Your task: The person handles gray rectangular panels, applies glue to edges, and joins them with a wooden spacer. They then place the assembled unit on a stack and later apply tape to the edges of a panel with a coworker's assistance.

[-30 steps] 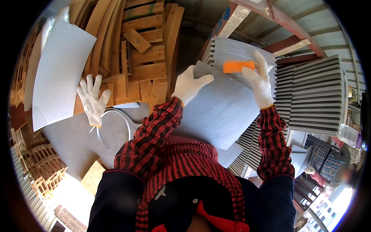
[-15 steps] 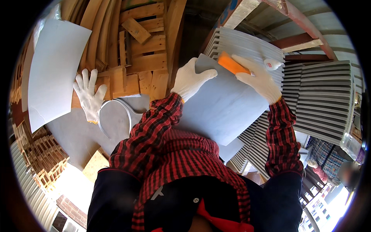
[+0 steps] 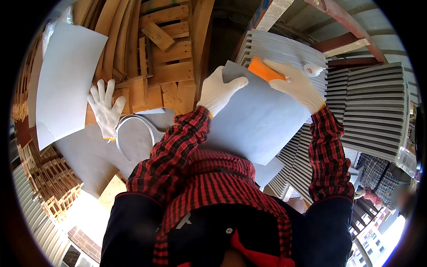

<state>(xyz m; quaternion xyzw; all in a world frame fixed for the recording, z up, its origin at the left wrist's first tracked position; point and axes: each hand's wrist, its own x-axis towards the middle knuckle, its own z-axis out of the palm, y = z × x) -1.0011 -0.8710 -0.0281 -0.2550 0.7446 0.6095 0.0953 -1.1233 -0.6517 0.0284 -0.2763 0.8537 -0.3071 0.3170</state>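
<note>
Both my hands wear white knit gloves. A flat grey panel point(image 3: 258, 120) slants in front of my body. Along its upper left edge, my left hand point(image 3: 218, 91) grips it, thumb across the top face and the other fingers at the edge. My right hand point(image 3: 299, 84) is closed around an orange block point(image 3: 263, 69), held over the panel's far edge. The glove covers part of the block, and whether its underside touches the panel I cannot tell. Just beyond the right hand lies a white bottle point(image 3: 313, 70) on stacked grey panels point(image 3: 289, 46).
More ribbed grey stacks point(image 3: 371, 111) stand to the right. At left are an empty white glove point(image 3: 106, 109), a curled white strip point(image 3: 138, 118), a pale sheet point(image 3: 69, 84) and wooden pallets point(image 3: 167, 66). Another person point(image 3: 378, 175) is at the far right.
My right hand and the orange block have shifted slightly left and up along the panel's far edge. My left hand keeps its hold; the whole view has shifted a little.
</note>
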